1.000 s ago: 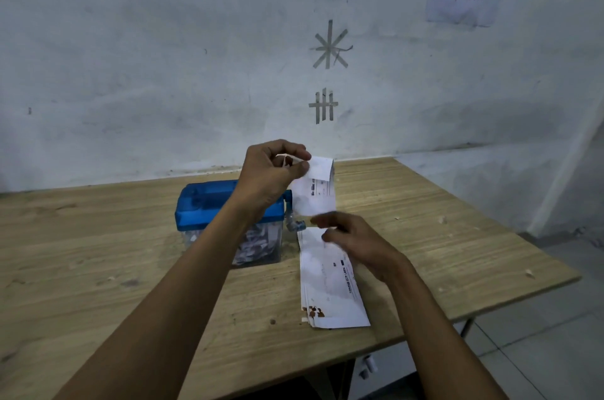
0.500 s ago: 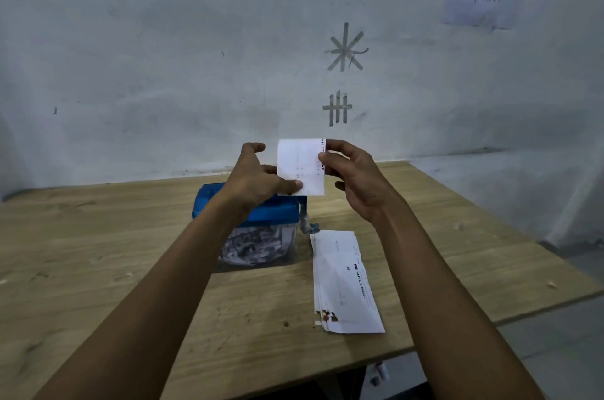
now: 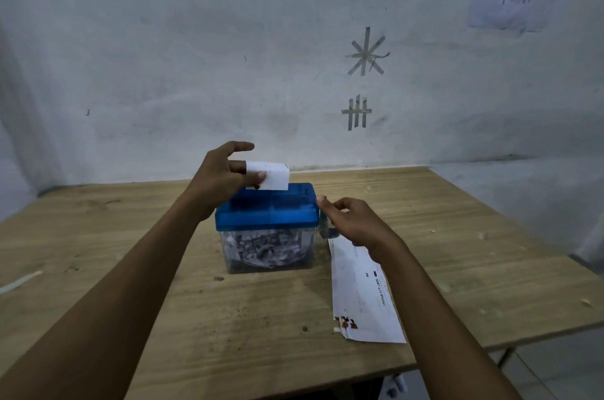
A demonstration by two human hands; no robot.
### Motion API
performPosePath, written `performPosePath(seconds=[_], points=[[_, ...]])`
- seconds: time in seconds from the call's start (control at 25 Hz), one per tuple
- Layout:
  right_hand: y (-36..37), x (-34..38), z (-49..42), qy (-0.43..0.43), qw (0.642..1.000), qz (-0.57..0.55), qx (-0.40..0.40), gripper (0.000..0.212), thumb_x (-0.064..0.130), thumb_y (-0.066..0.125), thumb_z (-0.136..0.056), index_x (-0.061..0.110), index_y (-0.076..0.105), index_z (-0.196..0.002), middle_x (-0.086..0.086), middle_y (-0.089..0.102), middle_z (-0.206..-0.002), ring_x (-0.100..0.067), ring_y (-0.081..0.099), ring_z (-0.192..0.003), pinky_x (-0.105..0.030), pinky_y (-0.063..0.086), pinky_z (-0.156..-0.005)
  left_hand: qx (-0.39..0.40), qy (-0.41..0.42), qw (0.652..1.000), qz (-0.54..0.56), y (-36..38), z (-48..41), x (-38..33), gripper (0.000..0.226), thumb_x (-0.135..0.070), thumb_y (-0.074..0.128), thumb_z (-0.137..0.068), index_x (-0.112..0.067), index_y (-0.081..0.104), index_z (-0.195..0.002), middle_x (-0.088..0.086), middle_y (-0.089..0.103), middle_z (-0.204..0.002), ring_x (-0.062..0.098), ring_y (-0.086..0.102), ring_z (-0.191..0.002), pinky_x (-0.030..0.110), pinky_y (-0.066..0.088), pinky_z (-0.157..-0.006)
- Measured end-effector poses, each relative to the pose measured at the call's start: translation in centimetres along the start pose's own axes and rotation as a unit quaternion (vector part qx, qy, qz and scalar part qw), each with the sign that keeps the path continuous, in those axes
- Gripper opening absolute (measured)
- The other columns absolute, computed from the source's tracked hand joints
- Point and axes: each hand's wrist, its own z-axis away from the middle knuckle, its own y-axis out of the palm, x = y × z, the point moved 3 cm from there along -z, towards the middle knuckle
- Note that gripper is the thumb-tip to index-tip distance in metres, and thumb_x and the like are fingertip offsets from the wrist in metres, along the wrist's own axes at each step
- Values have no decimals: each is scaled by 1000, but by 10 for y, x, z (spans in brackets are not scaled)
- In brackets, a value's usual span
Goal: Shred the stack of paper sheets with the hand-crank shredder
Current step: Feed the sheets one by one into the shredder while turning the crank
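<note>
Head view: left hand pinches a sheet over the shredder; right hand curls at its crank, grip unclear.

Open tabletop left of shredder; paper stack right.

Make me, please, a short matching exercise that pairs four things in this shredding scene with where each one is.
Things:
1. folded sheet
2. stack of sheets
3. paper shreds
4. right hand

Places:
A. inside the shredder, under its blue lid
B. at the crank
C. pinched by the left hand, above the slot
D. flat on the table, right of the shredder

Pairs: 1-C, 2-D, 3-A, 4-B
</note>
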Motion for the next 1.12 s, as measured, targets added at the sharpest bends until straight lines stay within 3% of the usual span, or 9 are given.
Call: performPosePath(seconds=[0.12, 0.32, 0.52, 0.72, 0.8, 0.96, 1.04, 1.12], points=[[5, -6, 0, 20, 1000, 16, 5, 67, 77, 50, -84, 19, 62, -115, -1, 66, -113, -19, 61, -106, -31, 46, -69, 15, 15, 1000, -21, -2, 2, 7, 65, 0, 81, -80, -16, 54, -137, 7, 76, -95, 17, 75, -80, 29, 60, -79], [7, -5, 2, 12, 1000, 3, -4, 64, 77, 52, -83, 18, 63, -108, 1, 68, -98, -15, 63, -97, -28, 47, -67, 2, 41, 999, -34, 3, -1, 11, 54, -3, 86, -75, -14, 59, -121, 11, 73, -100, 22, 75, -82, 42, 62, -81], [11, -5, 1, 3, 1000, -18, -25, 68, 79, 57, -78, 16, 66, -100, 4, 67, -90, -10, 61, -90, -32, 48, -78, -3, 43, 998, -37, 5, -4, 15, 47, -7, 87, -76, -15, 59, -113, 8, 75, -94, 22, 74, -85, 39, 63, -75], [17, -11, -1, 1, 998, -32, -61, 82, 82, 61, -72, 5, 68, -100, -6, 72, -93, -23, 69, -89, -41, 58, -85, -13, 16, 999, -36, 8, -2, 22, 47, -14, 85, -79, -17, 55, -115, 7, 76, -90, 22, 70, -83, 25, 56, -60], [15, -9, 0, 1, 997, -38, -61, 80, 78, 64, -75, 0, 68, -96, -12, 74, -88, -21, 69, -75, -36, 59, -78, -21, -6, 999, -23, 8, -2, 26, 50, -15, 85, -79, -16, 54, -118, 7, 75, -93, 21, 70, -86, 22, 53, -61], [7, -2, -1, 20, 999, -25, -25, 62, 74, 68, -75, 13, 59, -77, -2, 68, -65, -15, 56, -57, -30, 48, -56, -13, -34, 999, -20, 9, -5, 29, 52, -17, 86, -79, -14, 53, -119, 10, 74, -94, 24, 69, -88, 27, 52, -67], [4, 2, -2, 13, 999, 22, -36, 61, 74, 65, -78, 14, 56, -85, 2, 67, -70, -14, 56, -60, -30, 45, -56, -15, -36, 999, -12, 9, -6, 30, 51, -16, 86, -79, -14, 53, -118, 9, 74, -94, 24, 69, -89, 28, 53, -68], [4, 8, -3, -32, 992, 100, -63, 56, 72, 60, -84, 21, 52, -104, 4, 66, -88, -16, 63, -79, -34, 49, -66, -24, -25, 999, -7, 10, -5, 31, 49, -14, 85, -80, -14, 53, -117, 9, 74, -92, 25, 70, -89, 31, 55, -69]])
